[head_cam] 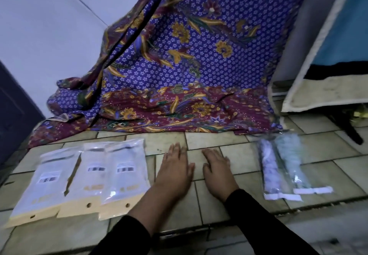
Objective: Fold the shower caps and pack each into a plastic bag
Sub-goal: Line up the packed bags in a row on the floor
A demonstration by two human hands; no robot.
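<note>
My left hand (175, 168) and my right hand (217, 170) lie flat, palms down, side by side on the tiled floor (207, 141), holding nothing. To the left, three flat plastic bags with barcode labels and cream header strips lie in a row: one at the far left (42, 183), one in the middle (89, 177), one nearest my left hand (125, 177). To the right lie two narrow clear bags, each with a rolled shower cap inside: a whitish-lilac one (272, 172) and a pale blue one (292, 161).
A purple and maroon floral cloth (189, 65) hangs down the back and spreads onto the floor behind my hands. A dark door (14, 115) stands at the left. A blue and cream mat (334, 55) leans at the right.
</note>
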